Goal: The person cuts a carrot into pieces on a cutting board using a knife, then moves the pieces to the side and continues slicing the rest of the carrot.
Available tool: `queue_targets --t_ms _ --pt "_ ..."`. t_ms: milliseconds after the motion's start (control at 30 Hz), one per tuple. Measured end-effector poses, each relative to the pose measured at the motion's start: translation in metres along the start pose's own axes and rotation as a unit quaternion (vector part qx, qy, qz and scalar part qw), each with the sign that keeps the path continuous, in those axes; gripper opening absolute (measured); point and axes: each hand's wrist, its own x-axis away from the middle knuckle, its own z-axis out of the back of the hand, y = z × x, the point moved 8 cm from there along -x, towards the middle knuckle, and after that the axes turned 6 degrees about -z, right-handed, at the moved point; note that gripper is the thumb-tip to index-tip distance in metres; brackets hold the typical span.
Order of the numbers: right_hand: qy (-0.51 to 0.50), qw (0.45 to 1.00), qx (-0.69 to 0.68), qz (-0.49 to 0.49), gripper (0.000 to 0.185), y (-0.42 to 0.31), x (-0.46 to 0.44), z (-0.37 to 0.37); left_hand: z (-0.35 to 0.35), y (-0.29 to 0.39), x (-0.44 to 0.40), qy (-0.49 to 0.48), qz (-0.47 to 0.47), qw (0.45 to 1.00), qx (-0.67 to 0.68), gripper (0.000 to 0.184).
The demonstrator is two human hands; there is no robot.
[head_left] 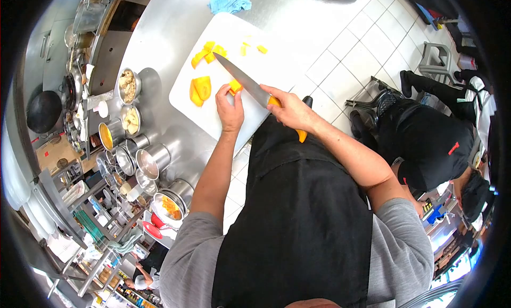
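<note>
My right hand (293,111) is wrapped round the yellow handle of a large kitchen knife (244,80). Its long blade slants up and left over a white cutting board (186,97). The fingers of my left hand (230,112) are closed on a small orange chunk (235,86) beside the blade; it looks like a firm vegetable, but its kind is unclear. Larger orange wedges (200,89) lie left of that hand. Several cut orange pieces (201,56) are near the knife tip, and small bits (261,49) lie to the right of it.
A blue cloth (230,0) lies beyond the board on the steel table (159,26). Along the left side stand bowls of pale food (128,86), steel pots (153,161) and a bowl of orange pieces (170,207). At right, a person in black (426,140) bends near a grey stool (435,58).
</note>
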Motion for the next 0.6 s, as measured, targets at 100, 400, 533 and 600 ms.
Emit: queue_targets --t_ms 100,400,533,600 --pt "-0.009 1.000 0.009 0.003 0.058 -0.0002 -0.0020 -0.0024 0.0001 -0.0007 0.0016 -0.003 0.002 1.000 -0.001 0.041" --pt "-0.024 1.000 0.002 -0.013 0.057 -0.0070 0.0021 -0.0067 0.0007 0.0024 -0.0003 -0.001 -0.019 1.000 -0.003 0.040" --pt "-0.020 1.000 0.002 -0.010 0.057 -0.0052 0.0034 -0.0066 0.0012 0.0050 0.0000 -0.003 -0.037 0.999 -0.015 0.040" --pt "-0.023 1.000 0.009 -0.007 0.057 -0.0072 0.0040 -0.0071 0.0007 0.0052 -0.0006 -0.005 -0.041 0.999 -0.018 0.040"
